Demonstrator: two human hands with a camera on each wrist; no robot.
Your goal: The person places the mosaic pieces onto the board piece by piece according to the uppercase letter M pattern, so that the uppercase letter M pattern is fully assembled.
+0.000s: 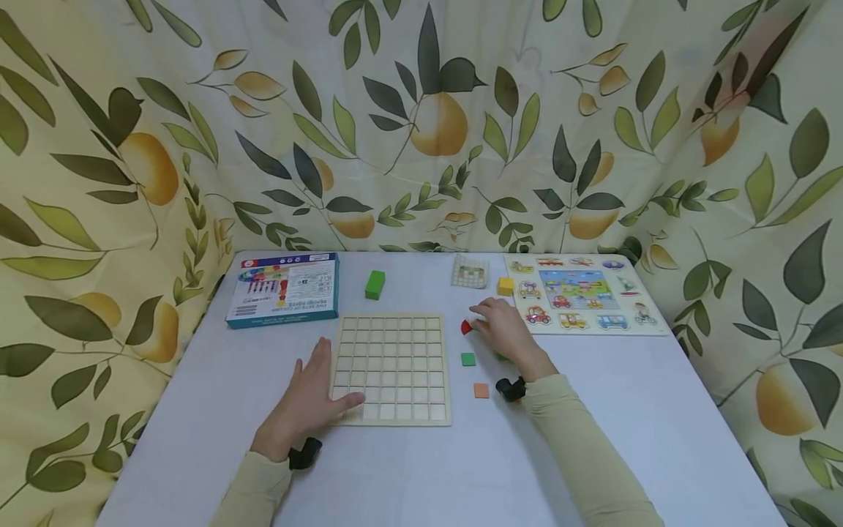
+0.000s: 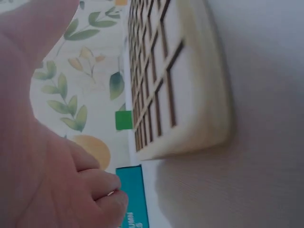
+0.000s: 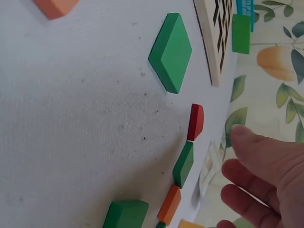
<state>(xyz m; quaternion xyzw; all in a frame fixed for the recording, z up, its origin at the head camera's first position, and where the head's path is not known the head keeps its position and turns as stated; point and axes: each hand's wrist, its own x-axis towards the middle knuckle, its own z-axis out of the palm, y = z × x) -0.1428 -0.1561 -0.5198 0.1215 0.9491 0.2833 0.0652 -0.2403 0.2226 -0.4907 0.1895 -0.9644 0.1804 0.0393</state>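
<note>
A wooden grid board (image 1: pixel 391 369) lies flat on the white table. At its left edge is my left hand (image 1: pixel 306 395), fingers extended and thumb reaching over the near-left corner. My right hand (image 1: pixel 507 333) hovers above small coloured pieces to the right of the board, close to a red piece (image 3: pixel 195 122). Its fingers are loosely bent, with no piece visible between them. A green square (image 1: pixel 468 359) and an orange square (image 1: pixel 481 391) lie nearer the front. Beneath the right hand, a green piece (image 3: pixel 184 164) and an orange piece (image 3: pixel 169 205) line up behind the red one.
A flat teal-edged box (image 1: pixel 283 289) lies at the back left. Behind the grid board stands a green block (image 1: pixel 375 285). Toward the back right are a small clear gridded item (image 1: pixel 470 271), a yellow block (image 1: pixel 505 286) and a vehicle picture board (image 1: pixel 632 318). Patterned curtains (image 1: pixel 421 183) surround the table.
</note>
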